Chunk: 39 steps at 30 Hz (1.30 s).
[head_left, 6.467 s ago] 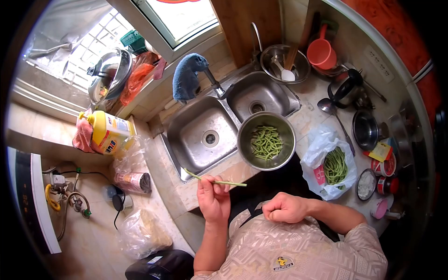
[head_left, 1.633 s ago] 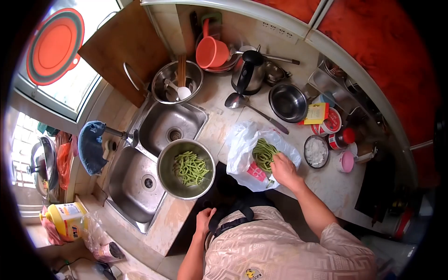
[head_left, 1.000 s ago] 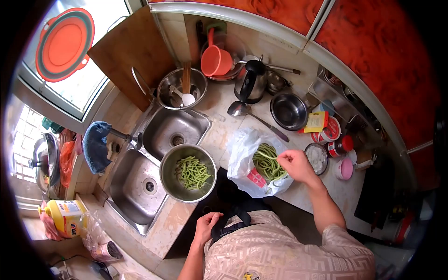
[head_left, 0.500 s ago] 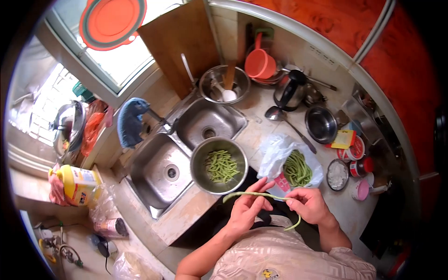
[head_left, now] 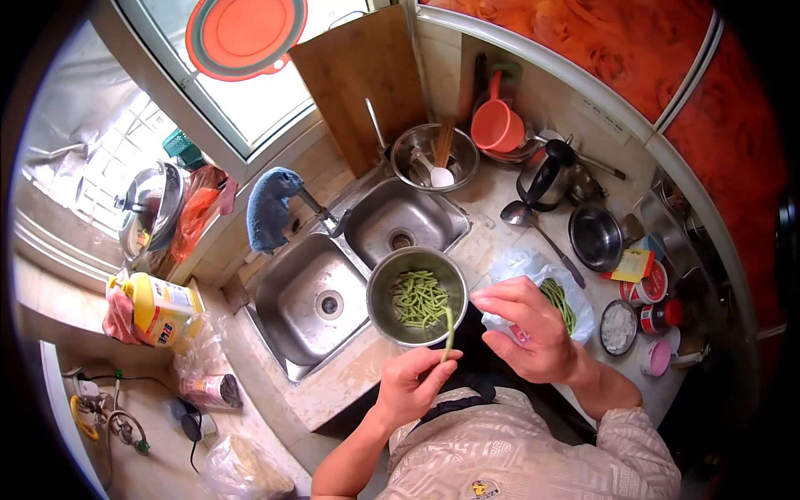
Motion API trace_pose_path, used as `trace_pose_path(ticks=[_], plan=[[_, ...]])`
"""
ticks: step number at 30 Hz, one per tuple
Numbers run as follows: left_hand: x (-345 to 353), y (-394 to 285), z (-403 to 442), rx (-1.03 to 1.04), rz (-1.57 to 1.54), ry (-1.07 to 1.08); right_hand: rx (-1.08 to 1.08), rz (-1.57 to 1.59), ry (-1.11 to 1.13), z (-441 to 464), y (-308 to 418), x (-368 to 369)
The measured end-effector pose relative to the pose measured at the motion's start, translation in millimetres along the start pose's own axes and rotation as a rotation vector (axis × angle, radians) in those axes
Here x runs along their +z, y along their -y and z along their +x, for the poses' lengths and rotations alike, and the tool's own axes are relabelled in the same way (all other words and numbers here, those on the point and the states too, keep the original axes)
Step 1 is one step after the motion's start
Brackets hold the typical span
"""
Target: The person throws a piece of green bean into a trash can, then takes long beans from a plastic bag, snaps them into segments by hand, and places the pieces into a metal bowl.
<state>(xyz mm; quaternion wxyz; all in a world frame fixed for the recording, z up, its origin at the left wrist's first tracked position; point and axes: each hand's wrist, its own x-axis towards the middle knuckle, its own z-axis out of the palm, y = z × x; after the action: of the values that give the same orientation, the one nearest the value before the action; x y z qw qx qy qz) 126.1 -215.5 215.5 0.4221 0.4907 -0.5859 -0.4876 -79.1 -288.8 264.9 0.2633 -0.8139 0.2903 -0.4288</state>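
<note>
Where thumb and fingers of the left hand (head_left: 412,385) come together, one long green bean (head_left: 450,333) is clamped by its near end, the rest rising in a slight curve across the near rim of a steel pot (head_left: 378,307); whether it touches the rim, I cannot tell. Handling, judged by eye: very light, slender, springy rather than limp, likely to crack under a sharp bend; skin probably smooth, slippery if wet. Best hold: a light pinch near one end, thumb against fingertips, since hard squeezing could bruise it. Right hand (head_left: 533,329): thumb and fingers apart, nothing visible between them, in front of a white plastic bag (head_left: 515,265). In the bag, partly hidden by that hand, lie whole green beans (head_left: 557,302), bunched together; these would probably come away best singly, taken by an end. In the pot, short bean pieces (head_left: 418,298) form a loose heap; likely stiffer for their length, easier scooped than pinched. Pot sits at the near edge of a double-bowl sink (head_left: 287,283).
</note>
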Motion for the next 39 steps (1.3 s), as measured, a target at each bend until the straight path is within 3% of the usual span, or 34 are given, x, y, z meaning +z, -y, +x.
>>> trace_pose_path(ticks=[2, 5, 7, 13, 20, 22, 25, 28, 31, 36, 39], plan=[[-3.9, -5.8, -1.9, 0.133, 0.18, -0.009, 0.055, 0.062, 0.018, 8.5, 6.5, 3.0], [-5.3, -0.1, -8.1, 0.289, 0.339, -0.034, 0.198, 0.261, 0.235, 9.9, 2.3, -1.6], [-9.1, -0.3, -11.9, 0.333, 0.411, -0.016, 0.068, 0.291, 0.301, 13.1, -1.6, 0.1], [-17.3, 0.4, -21.7, 0.309, 0.518, -0.029, -0.128, 0.208, 0.477, 12.7, -11.4, -3.8], [-23.2, 7.8, -25.8, 0.311, 0.615, -0.057, -0.113, -0.004, 0.64, -1.2, -18.8, -7.3], [-21.4, 12.6, -26.3, 0.296, 0.616, -0.041, -0.067, -0.046, 0.672, -9.2, -22.6, -2.0], [-13.4, 22.2, -29.4, 0.246, 0.6, -0.057, -0.012, 0.026, 0.418, -29.8, -41.0, 18.4], [0.2, 35.8, -32.1, 0.21, 0.579, -0.101, 0.676, 0.569, 0.213, -59.3, -47.8, 48.4], [10.4, 45.0, -31.4, 0.149, 0.547, -0.134, 1.109, 1.256, -0.165, -93.5, -65.2, 83.6], [6.9, 53.8, -34.7, 0.034, 0.566, -0.069, 1.279, 1.582, -0.157, -124.5, -61.7, 88.9], [9.3, 54.3, -35.3, -0.03, 0.535, 0.01, 1.269, 1.646, -0.133, -123.2, -49.2, 94.9]])
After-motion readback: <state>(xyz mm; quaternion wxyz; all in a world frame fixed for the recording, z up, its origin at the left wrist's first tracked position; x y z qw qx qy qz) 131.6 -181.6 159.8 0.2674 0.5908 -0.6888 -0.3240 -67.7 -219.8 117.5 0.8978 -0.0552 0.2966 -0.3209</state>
